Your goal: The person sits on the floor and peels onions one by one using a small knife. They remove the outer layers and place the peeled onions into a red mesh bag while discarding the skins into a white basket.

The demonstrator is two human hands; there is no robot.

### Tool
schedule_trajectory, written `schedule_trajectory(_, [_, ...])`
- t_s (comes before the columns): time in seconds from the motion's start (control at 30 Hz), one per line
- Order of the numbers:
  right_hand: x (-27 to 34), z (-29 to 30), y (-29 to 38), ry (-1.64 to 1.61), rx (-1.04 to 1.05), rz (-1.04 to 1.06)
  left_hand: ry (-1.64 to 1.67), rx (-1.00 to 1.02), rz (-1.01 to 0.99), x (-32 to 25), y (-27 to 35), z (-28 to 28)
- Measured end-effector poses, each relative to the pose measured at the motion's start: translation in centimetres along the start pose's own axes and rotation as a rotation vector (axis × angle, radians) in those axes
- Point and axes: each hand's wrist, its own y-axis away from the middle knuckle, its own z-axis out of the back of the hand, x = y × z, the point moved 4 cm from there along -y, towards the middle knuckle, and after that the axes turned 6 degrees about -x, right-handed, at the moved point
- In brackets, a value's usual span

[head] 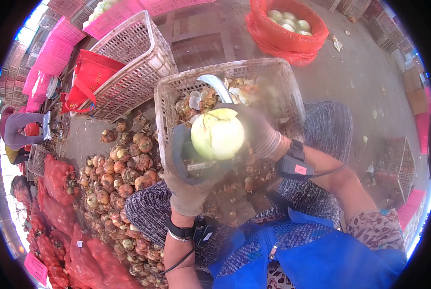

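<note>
A peeled, pale green-white onion (218, 135) is held over a dirty white plastic crate (158, 119). My left hand (190, 173), in a grey work glove, cups it from the left and below. My right hand (259, 130), also gloved, is at its right side, closed around a tool with a curved metal blade (217, 86) that points up and left; its handle is hidden by the hand. A loose flap of outer layer stands at the onion's top. Onion skins and peelings (197, 103) lie inside the crate.
Unpeeled onions (118, 177) are heaped at the left, beside full red mesh sacks (60, 213). A second crate (128, 83) with a red bag (96, 72) stands upper left. A red mesh sack (287, 43) of peeled onions stands ahead. A person (20, 128) bends far left.
</note>
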Motion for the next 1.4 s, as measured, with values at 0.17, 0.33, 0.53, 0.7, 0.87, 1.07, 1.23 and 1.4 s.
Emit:
schedule_trajectory(0.17, [0.5, -1.1, 1.4, 0.307, -0.285, 0.355, 0.346, -0.066, 0.313, 0.7, 0.4, -2.5])
schedule_trajectory(0.33, [1.4, -1.9, 2.4, 0.864, -0.255, 0.568, 0.232, -0.112, 0.318, 1.7, -0.9, -3.4])
schedule_trajectory(0.53, [3.7, -2.0, 3.5, 0.906, -0.149, 0.371, 0.497, -0.032, 0.525, 2.4, -1.3, -3.2])
schedule_trajectory(0.7, [4.7, -3.9, 4.7, 0.933, -0.074, 0.371, 0.317, 0.001, 0.437, 1.5, -1.1, -2.7])
schedule_trajectory(0.87, [5.3, -4.3, 4.8, 1.138, 0.006, 0.484, -0.05, 0.001, 0.189, 1.3, -1.3, -1.3])
schedule_trajectory(1.07, [4.3, -4.3, 4.5, 1.434, 0.052, 0.465, -0.187, 0.011, 0.038, 1.6, -0.8, -0.9])
schedule_trajectory(1.23, [4.4, -4.2, 4.3, 1.422, 0.052, 0.372, -0.28, 0.041, 0.007, 1.7, -0.7, -0.9])
schedule_trajectory(1.4, [4.4, -3.9, 4.3, 1.431, 0.042, 0.374, -0.287, 0.085, -0.017, 1.5, -0.6, -1.3])
